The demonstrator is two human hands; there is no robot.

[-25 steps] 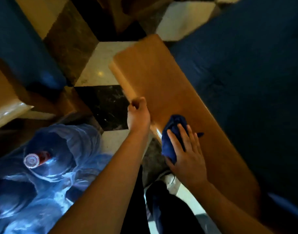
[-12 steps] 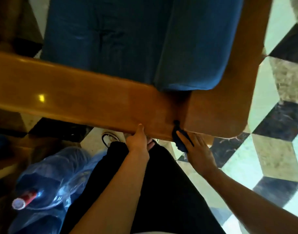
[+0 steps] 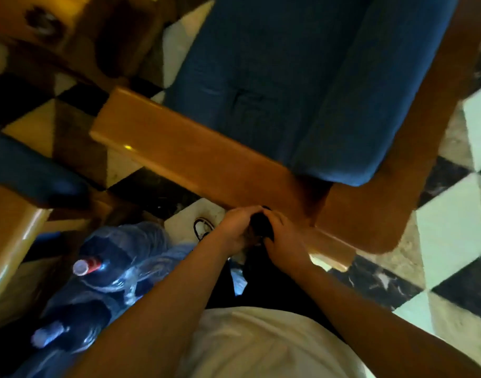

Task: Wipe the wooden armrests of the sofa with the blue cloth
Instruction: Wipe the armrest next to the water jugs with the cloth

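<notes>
- Where the two hands meet at the near edge of the wooden armrest [image 3: 195, 159], the blue cloth [image 3: 261, 223] shows only as a dark bunch between them, low against the armrest's outer side.
- Half a second ago the left hand [image 3: 238, 227] was pressed alone on the armrest's edge, apart from the cloth; now it has come across and its grip is clenched on the cloth from the left.
- The right hand [image 3: 284, 241] still has the cloth, its grip curled around the bunch from the right; earlier its fingers lay flatter against the wood.
- The armrest now runs slantwise from upper left down to the hands, where before it lay nearly level across the view; the head has turned.
- The blue seat cushion [image 3: 302, 85] lies beyond the armrest, and the sofa's wooden back rail [image 3: 397, 186] bends off to the right.
- Blue water bottles [image 3: 102, 271] wrapped in plastic lie on the checkered floor [image 3: 452, 222] at lower left, one with a red neck and a white cap, more of them showing than before.
- A white shirt [image 3: 261, 345] now fills the bottom of the view; a shoe [image 3: 202, 227] shows just left of the hands.
</notes>
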